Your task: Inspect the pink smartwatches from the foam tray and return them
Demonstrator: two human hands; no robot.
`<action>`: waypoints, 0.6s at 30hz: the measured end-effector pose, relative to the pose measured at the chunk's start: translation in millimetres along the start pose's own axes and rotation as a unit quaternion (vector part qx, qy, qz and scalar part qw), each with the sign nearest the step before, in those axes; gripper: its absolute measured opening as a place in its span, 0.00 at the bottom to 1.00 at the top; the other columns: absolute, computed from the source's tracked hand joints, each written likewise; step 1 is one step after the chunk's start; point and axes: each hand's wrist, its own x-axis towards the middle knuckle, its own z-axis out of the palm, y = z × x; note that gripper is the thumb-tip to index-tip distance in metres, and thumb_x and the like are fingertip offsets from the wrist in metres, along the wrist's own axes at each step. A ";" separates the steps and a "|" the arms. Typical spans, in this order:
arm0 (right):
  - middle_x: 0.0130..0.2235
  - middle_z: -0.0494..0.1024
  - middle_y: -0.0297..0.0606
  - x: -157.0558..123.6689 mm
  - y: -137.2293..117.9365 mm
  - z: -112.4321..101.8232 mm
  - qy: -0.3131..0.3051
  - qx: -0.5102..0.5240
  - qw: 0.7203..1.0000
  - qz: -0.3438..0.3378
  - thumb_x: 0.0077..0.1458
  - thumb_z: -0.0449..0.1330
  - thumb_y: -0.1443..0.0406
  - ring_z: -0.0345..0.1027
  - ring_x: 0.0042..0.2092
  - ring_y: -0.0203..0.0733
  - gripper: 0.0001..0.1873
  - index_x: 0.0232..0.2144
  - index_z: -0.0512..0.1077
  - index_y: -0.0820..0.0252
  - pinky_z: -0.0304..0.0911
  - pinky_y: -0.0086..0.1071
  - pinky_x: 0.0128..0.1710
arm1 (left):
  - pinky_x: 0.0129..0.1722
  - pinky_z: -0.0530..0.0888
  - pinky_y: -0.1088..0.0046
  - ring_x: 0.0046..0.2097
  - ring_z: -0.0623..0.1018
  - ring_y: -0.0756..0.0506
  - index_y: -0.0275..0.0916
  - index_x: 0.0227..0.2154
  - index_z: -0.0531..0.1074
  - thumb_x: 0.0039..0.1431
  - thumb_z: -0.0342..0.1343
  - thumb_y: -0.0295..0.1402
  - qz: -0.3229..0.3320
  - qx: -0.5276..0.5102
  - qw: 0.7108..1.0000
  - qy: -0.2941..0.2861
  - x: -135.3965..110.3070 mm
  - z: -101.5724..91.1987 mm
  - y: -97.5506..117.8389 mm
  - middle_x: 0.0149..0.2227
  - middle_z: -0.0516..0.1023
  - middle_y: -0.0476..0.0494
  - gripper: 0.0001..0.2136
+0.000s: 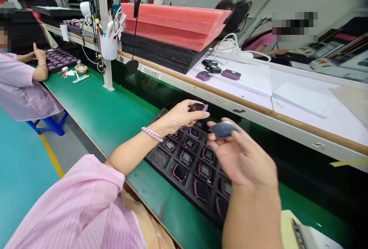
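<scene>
Left hand (181, 116) pinches a small purple casing (199, 107); right hand (241, 157) clamps a glossy dark oval piece (223, 129), both over a black foam tray (155, 157) on the bench (94, 103).

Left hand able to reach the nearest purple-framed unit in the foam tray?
Probably yes: the left hand hovers just above the purple-framed unit, nothing between, though it already holds a dark piece.

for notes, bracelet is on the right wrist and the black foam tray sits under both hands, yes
Wrong wrist: the pink braided bracelet is on the left one in the head view. The black foam tray sits under the left hand and right hand.
</scene>
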 end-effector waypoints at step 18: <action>0.46 0.81 0.39 -30.0 -48.7 -9.9 0.105 0.060 0.987 -0.110 0.51 0.82 0.55 0.66 0.31 0.33 0.28 0.53 0.82 0.47 0.66 0.27 0.30 | 0.39 0.71 0.71 0.39 0.73 0.46 0.39 0.49 0.71 0.54 0.61 0.31 0.124 0.061 0.989 -0.051 19.1 49.9 -6.6 0.40 0.74 0.45 0.19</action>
